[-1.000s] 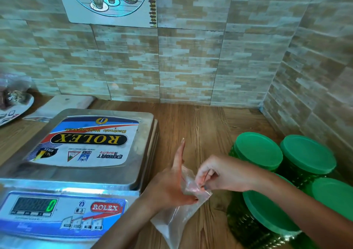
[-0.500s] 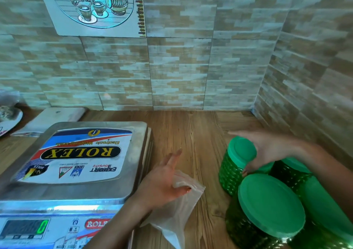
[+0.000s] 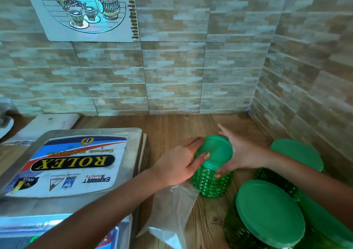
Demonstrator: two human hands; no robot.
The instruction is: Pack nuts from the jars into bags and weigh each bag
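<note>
A small green ribbed jar [image 3: 210, 184] with a green lid [image 3: 216, 151] stands on the wooden counter [image 3: 172, 126], just right of the scale. My left hand [image 3: 179, 163] grips the lid from the left, thumb on its top edge. My right hand [image 3: 243, 154] holds the jar from the right, thumb low on its side. A clear plastic bag [image 3: 170, 212] lies flat and empty on the counter below my left wrist, touching the jar's base. The steel weighing scale [image 3: 76, 162] fills the left side.
Three more green-lidded jars stand close together at the right: a near one [image 3: 269, 213], a far one [image 3: 298, 153] and one [image 3: 324, 222] partly under my right forearm. Tiled walls meet at the back right corner. A white packet [image 3: 47, 123] lies behind the scale.
My right hand drew the small jar left, away from the other jars. My left hand let the bag drop onto the counter and took hold of the jar's lid.
</note>
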